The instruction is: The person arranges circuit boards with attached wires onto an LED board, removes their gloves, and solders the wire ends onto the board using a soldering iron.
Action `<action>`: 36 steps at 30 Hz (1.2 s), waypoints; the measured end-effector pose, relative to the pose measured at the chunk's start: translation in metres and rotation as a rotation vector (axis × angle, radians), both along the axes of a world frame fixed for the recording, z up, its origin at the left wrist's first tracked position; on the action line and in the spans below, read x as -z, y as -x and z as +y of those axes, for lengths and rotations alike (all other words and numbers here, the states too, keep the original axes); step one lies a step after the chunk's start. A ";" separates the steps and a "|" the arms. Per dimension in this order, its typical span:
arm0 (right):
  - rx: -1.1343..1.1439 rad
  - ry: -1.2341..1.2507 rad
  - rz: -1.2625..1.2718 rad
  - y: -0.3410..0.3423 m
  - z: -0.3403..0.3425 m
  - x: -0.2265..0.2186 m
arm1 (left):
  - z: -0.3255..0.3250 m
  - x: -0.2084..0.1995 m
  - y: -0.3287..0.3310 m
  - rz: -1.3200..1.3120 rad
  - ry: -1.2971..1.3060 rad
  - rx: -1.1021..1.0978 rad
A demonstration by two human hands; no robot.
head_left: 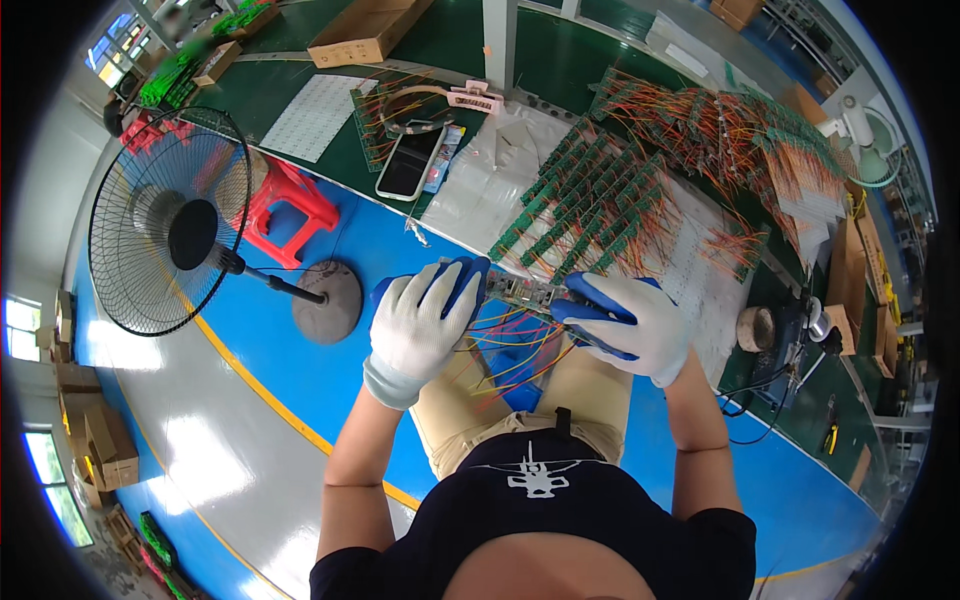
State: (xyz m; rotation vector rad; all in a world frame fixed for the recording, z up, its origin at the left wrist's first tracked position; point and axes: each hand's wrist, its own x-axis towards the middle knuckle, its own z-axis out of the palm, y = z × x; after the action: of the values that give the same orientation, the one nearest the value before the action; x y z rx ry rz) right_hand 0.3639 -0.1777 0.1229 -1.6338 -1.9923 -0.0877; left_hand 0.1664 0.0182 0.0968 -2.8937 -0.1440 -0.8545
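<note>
I hold a narrow circuit board strip (pixel 522 292) near the middle of the frame, just in front of the table's edge and above my lap. My left hand (pixel 425 310), in a white and blue glove, pinches its left end with the fingers close together; my right hand (pixel 637 318), gloved alike, pinches its right end. Red, yellow and dark wires (pixel 515 360) hang from the strip toward my knees. On the green table (pixel 556 40), rows of wired green boards (pixel 590 200) lie just above my right hand, and a phone (pixel 411 160) lies above my left. A black fan (pixel 192 235) stands at the left of the frame.
</note>
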 end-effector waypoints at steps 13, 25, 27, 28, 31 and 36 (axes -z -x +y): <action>0.528 -0.497 1.445 -0.055 -0.019 0.050 | 0.067 0.099 -0.133 -0.527 1.541 0.296; 0.202 -0.854 2.434 -0.174 0.127 0.083 | 0.073 0.134 -0.157 -0.469 1.770 -0.011; 0.281 -0.881 2.740 -0.223 0.175 0.094 | 0.076 0.137 -0.159 -0.464 1.760 0.017; 0.187 -0.926 2.762 -0.236 0.198 0.096 | 0.078 0.139 -0.158 -0.469 1.749 0.038; 0.143 -1.261 2.841 -0.270 0.249 0.095 | 0.077 0.145 -0.161 -0.471 1.717 0.020; -0.120 -0.926 2.660 -0.289 0.261 0.109 | 0.065 0.147 -0.177 -0.462 1.677 0.130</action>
State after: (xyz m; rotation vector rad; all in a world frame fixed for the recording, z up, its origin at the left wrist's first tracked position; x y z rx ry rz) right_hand 0.6527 0.0831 0.0137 -0.0142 0.2550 0.6803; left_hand 0.3436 0.0831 -0.0498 -3.9043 -1.2660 -2.2202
